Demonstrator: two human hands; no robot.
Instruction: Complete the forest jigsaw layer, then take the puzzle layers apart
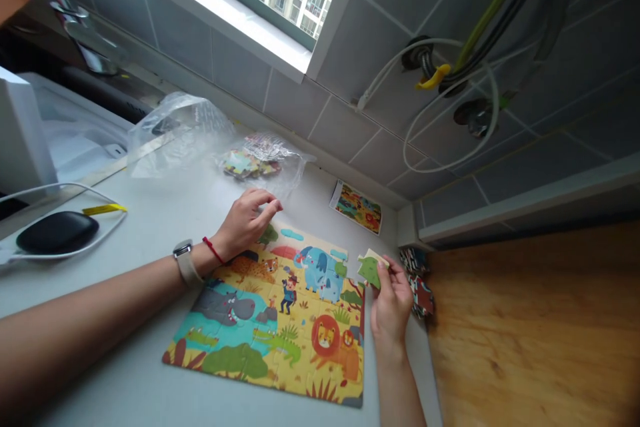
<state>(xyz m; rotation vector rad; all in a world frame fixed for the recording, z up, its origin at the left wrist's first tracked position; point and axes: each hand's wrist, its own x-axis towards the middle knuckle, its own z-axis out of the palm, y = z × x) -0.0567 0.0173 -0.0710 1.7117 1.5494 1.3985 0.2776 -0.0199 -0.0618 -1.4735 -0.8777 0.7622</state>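
A colourful animal jigsaw puzzle [280,320] lies almost whole on the white counter [125,387]. My left hand [245,220], with a watch and a red string on the wrist, rests at the puzzle's far left corner, fingertips pinched together on a piece there. My right hand [390,303] holds a green puzzle piece [371,268] just off the puzzle's far right corner. A few loose pieces [419,280] lie to the right of that hand.
A clear plastic bag with more pieces [260,160] and an empty bag [175,133] lie by the tiled wall. A small picture card [357,207] sits in the corner. A black mouse-like object with a white cable [57,232] is at left. A wooden surface [530,333] is at right.
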